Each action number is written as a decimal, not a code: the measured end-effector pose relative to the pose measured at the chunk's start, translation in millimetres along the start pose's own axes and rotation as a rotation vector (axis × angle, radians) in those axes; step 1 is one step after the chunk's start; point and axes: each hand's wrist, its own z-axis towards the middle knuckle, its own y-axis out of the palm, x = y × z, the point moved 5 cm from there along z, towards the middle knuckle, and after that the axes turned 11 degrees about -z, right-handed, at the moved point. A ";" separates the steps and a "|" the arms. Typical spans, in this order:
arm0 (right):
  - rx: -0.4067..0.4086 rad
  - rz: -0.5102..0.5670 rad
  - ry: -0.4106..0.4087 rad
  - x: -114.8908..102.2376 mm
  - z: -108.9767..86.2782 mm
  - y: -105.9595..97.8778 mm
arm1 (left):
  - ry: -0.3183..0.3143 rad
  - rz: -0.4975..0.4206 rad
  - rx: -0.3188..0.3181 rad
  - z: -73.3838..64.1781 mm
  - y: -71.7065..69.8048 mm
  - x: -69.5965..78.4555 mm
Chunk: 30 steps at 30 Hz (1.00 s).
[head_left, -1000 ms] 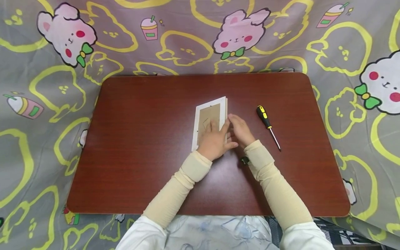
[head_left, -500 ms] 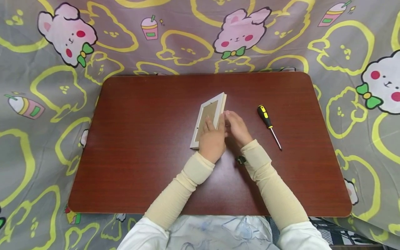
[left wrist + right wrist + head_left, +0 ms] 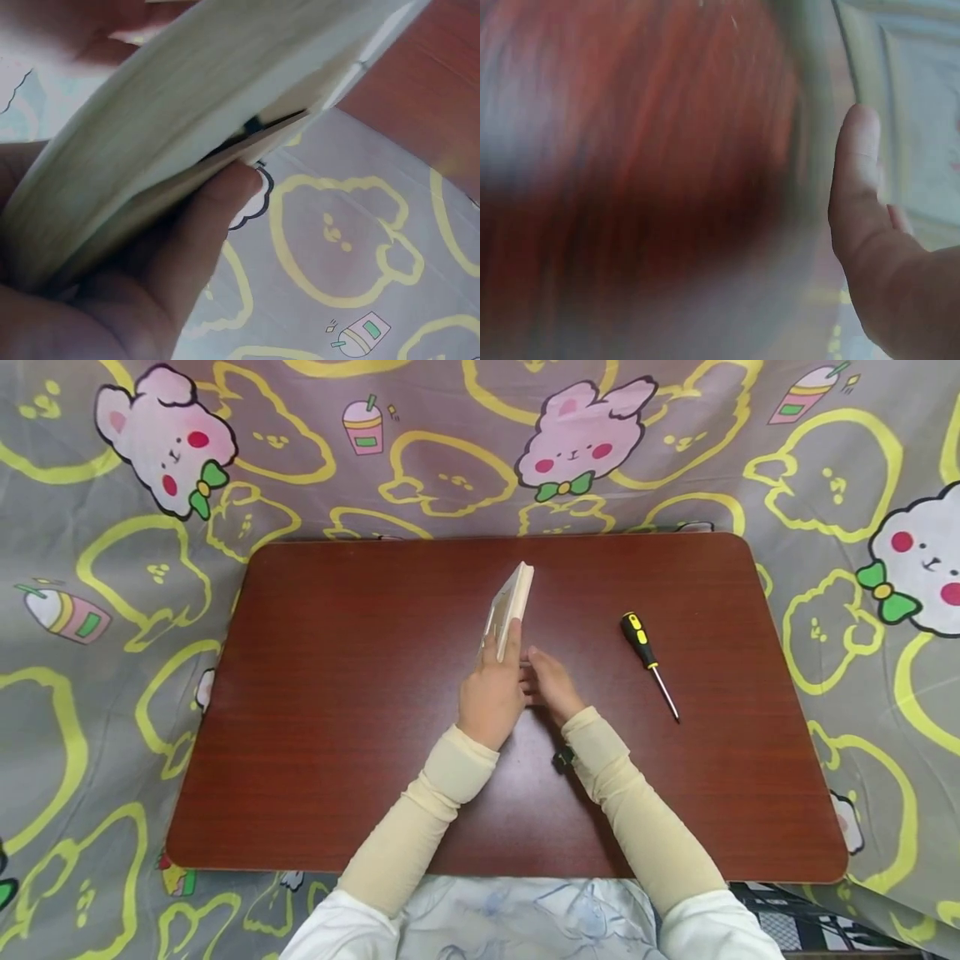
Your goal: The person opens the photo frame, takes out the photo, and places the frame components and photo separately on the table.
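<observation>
A white picture frame (image 3: 522,589) stands tilted nearly on edge mid-table, its side edge toward me. My left hand (image 3: 491,702) grips its near end, two fingers stretched along the back and edge. In the left wrist view, a fingertip presses the brown backing board (image 3: 184,176), beside a small dark tab (image 3: 252,125). Right of the frame, my right hand (image 3: 555,683) has its fingers extended toward it, partly hidden behind the left hand. The right wrist view shows a straight digit overlapping the frame's pale face (image 3: 930,142).
A black-and-yellow screwdriver (image 3: 639,642) lies to the right on the brown table (image 3: 337,693), its tip pointing toward me. A patterned cloth (image 3: 442,410) hangs behind and around the table. A small dark device (image 3: 562,759) sits at my right wrist.
The frame has gone from lying with its back visible to standing on edge, turning leftward and away. My left hand turned with it; the right hand shifted left and slightly nearer me.
</observation>
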 end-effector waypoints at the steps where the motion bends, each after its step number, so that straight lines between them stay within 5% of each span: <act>1: 0.004 0.003 0.007 1.7 0.9 1.1 | 0.006 -0.034 0.003 -0.9 -2.1 1.5; 12: -0.044 0.118 -0.033 4.8 4.0 -3.0 | 0.020 -0.349 -0.008 -7.1 -11.5 6.0; 20: 0.069 -0.007 -0.044 -0.2 -1.1 -20.0 | 0.011 -0.459 -0.046 -5.3 -10.1 -4.9; 30: 0.228 -0.308 -0.049 -11.6 -14.7 -42.7 | -0.034 -0.555 -0.053 -8.8 -5.1 -18.5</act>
